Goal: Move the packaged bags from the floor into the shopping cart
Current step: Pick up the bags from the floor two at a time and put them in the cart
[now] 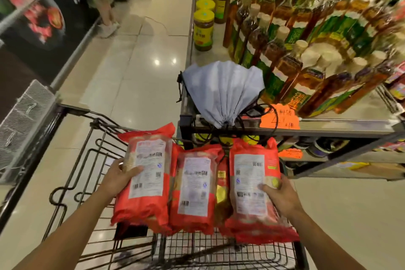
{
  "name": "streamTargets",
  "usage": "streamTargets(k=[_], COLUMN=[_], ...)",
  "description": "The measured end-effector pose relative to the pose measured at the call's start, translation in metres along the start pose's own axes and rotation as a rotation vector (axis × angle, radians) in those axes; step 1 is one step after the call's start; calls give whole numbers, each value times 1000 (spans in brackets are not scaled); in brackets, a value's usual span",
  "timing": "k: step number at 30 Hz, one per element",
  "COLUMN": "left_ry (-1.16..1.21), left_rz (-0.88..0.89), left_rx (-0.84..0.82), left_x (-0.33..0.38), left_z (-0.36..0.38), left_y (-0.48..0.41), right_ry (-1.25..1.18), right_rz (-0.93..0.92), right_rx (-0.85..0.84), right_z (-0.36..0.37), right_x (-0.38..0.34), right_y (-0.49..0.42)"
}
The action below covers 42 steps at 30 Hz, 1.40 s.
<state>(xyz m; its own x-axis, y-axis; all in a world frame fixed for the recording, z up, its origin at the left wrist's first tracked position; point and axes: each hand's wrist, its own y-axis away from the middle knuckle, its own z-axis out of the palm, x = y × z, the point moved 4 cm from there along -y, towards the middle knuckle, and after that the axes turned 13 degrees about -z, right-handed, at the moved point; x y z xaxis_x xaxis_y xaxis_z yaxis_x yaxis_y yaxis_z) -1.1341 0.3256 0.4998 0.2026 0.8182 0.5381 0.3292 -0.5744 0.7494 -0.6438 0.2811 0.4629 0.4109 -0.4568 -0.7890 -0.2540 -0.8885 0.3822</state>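
Note:
Three red packaged bags with white labels stand side by side over the black wire shopping cart (92,153). My left hand (122,173) grips the left bag (144,180) by its left edge. My right hand (278,195) grips the right bag (252,188) by its right edge. Between them a middle bag (192,190) rests in the cart, with another red and gold pack partly hidden behind it. All the bags lie label side up and tilted toward me.
A shelf unit (285,126) with oil bottles and yellow-lidded jars (203,28) stands close on the right, with a grey drawstring bag (223,92) on its corner. A person's legs (105,13) stand far down the aisle. A wire basket (24,112) is on the left.

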Motion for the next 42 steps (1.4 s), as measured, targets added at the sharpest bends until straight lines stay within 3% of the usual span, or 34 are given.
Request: streamTargets(k=[7, 14, 20, 23, 28, 34, 42], left_ry=[-129, -410, -644, -869, -1043, -1095, -1029], left_rz=[8, 286, 689, 920, 1399, 1933, 2352], left_rx=[58, 287, 353, 323, 238, 35, -404], left_x=[6, 29, 55, 78, 84, -27, -261], left_z=[-6, 0, 33, 94, 229, 375, 473], left_y=[11, 62, 123, 176, 344, 592, 848], right_ry=[40, 121, 428, 557, 757, 837, 804], right_rz=[16, -48, -268, -321, -296, -44, 474], right_rx=[-109, -77, 59, 119, 423, 809, 1111], right_z=[29, 22, -32, -73, -170, -277, -321], right_x=[-22, -34, -69, -73, -48, 51, 187], right_y=[5, 29, 102, 161, 296, 520, 810])
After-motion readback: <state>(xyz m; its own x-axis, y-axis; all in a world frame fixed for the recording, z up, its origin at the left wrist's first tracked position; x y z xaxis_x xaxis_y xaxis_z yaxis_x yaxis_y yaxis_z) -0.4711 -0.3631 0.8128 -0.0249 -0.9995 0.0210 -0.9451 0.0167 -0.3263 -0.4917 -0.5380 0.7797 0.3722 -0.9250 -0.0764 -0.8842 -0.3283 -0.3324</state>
